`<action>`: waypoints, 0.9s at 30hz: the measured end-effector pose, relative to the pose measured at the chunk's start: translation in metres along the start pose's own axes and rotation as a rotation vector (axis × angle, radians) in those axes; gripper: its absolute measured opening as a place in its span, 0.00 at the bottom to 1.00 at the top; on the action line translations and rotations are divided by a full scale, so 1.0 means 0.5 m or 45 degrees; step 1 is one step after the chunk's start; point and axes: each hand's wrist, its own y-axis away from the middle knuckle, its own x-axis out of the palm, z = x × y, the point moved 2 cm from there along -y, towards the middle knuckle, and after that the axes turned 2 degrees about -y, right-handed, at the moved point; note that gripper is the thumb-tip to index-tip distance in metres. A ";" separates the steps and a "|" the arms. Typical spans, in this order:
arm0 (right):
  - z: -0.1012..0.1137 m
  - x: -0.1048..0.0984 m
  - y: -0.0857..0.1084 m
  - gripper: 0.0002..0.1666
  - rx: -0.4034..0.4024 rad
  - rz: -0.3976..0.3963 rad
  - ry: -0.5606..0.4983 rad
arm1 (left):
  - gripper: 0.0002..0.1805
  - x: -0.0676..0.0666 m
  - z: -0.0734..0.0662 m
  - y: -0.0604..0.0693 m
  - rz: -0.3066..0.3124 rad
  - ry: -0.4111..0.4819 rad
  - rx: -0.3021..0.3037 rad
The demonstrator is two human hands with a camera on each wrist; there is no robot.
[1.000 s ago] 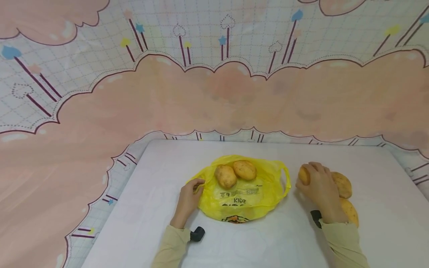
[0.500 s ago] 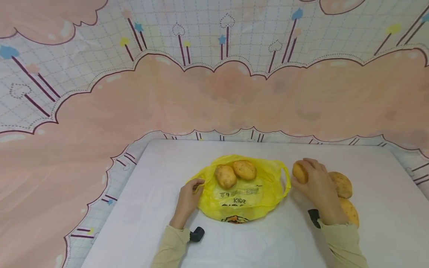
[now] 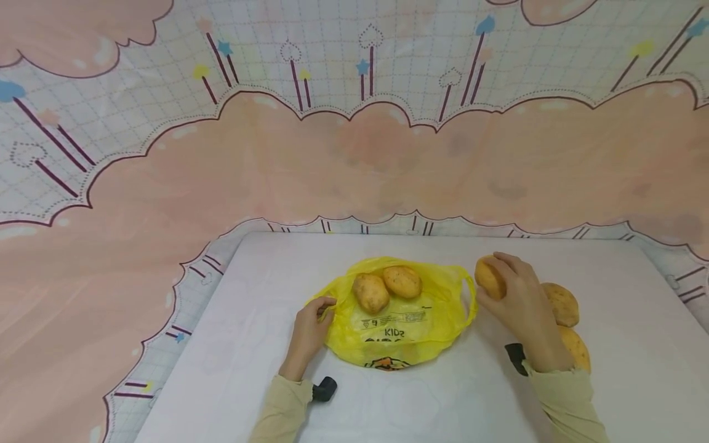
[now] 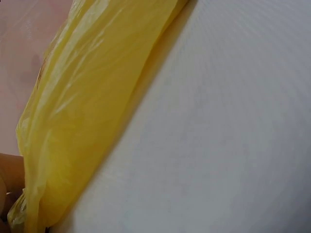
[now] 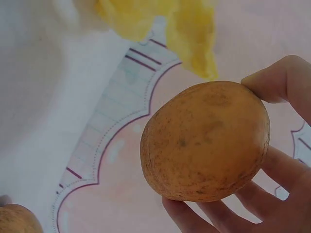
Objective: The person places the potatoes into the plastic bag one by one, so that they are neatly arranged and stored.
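A yellow plastic bag (image 3: pixel 396 332) lies spread on the white table, its mouth turned upward. Two potatoes (image 3: pixel 372 293) rest inside it near the far edge. At the bag's left side my left hand (image 3: pixel 310 329) pinches the plastic rim between thumb and fingers; the left wrist view shows the yellow plastic up close, with only a bit of hand at the lower left. My right hand (image 3: pixel 520 307) grips a potato (image 5: pixel 206 141) between thumb and fingers, held up just right of the bag's right handle loop (image 3: pixel 471 301).
Two more potatoes sit on the table at the right: one potato (image 3: pixel 560 304) just beyond my right hand, and another potato (image 3: pixel 576 348) nearer, partly behind the forearm. A patterned cloth backdrop (image 3: pixel 354 166) rises behind the table's far edge (image 3: pixel 310 234).
My right hand has lifted the potato and carried it left and slightly away, closer to the bag's right handle. The left hand and the bag have stayed in place.
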 end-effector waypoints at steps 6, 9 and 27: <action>0.021 -0.007 -0.003 0.27 -0.017 -0.008 -0.012 | 0.12 0.001 0.001 0.003 0.004 0.011 0.004; 0.032 -0.010 -0.005 0.27 -0.008 0.001 -0.023 | 0.12 0.002 0.001 0.004 0.000 0.012 0.015; 0.079 0.012 -0.006 0.30 -0.126 0.063 -0.023 | 0.12 -0.002 0.002 0.003 0.003 0.017 -0.001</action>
